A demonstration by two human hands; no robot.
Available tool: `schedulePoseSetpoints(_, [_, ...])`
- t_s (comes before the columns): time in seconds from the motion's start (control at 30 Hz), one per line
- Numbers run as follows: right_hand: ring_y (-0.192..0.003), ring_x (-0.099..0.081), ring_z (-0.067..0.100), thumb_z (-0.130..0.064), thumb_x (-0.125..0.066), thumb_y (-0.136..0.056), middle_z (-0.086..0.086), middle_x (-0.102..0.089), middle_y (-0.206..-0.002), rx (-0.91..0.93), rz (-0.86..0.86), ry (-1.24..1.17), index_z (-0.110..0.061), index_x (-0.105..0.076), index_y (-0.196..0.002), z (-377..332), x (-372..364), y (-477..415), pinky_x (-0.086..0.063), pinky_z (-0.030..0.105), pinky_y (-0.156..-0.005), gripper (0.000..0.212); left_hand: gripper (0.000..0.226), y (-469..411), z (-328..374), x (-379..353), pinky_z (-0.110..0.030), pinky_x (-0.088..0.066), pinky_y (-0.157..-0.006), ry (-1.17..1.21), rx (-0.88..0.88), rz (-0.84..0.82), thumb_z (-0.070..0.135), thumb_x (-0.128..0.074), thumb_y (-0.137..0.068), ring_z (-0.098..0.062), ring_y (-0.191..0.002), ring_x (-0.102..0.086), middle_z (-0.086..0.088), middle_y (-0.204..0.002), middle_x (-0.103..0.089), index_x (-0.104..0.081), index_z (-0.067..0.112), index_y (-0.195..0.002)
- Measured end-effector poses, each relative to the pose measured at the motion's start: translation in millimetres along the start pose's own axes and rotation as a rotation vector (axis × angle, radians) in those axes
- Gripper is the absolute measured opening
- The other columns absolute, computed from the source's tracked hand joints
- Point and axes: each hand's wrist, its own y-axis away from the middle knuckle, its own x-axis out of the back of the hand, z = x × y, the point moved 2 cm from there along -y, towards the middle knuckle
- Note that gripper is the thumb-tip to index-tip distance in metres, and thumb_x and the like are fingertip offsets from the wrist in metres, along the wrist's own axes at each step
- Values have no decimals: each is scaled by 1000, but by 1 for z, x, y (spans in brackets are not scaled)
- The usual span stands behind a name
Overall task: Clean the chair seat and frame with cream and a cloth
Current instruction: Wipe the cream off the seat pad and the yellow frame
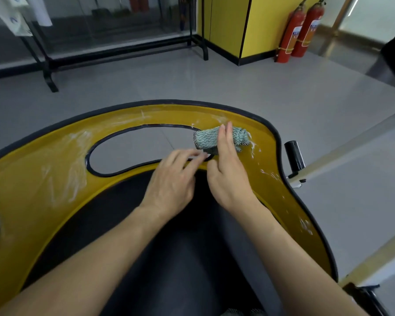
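our forearms reach over the black seat cushion point(180, 258) toward the yellow frame point(43, 179). right hand point(228, 172) lies flat, fingers straight, pressing the teal knit cloth point(204, 139) on the frame just right of the oval cutout point(135, 147). left hand point(171, 179) is at the cutout rim, fingers motion-blurred; we cannot tell if they pinch anything. we judge the step as wiping cream off the frame. white cream streaks point(78, 142) on the left side are not yet wiped, so the next move calls for sweeping the cloth leftward with even pressure. grey floor point(146, 83), black rack point(48, 65), yellow cabinet point(230, 23), two red fire extinguishers point(292, 35) beyond.
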Motion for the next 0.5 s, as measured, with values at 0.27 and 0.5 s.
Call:
schedulePoseSetpoints(0.27, [-134, -9, -11, -14, -41, -99, -16, 3, -164, 77, -105, 64, -28, -13, -158, 6, 44, 2, -14, 9, -107, 67, 80, -32, 40, -27, -40, -44, -109, 73, 67, -152, 16, -58, -94, -24, -138, -37, -5, -159, -34, -14, 21, -160])
schedulePoseSetpoints(0.5, [-128, -50, 12, -16, -44, -84, -7, -43, -153, 192, 221, 343, -24, -56, -139, 18, 86, 35, -41, 25, -99, 57, 71, -41, 64, -24, -37, -47, -94, -8, 210, -91, 36, -50, -97, -25, -122, -45, -7, -146, -37, -19, 20, -158])
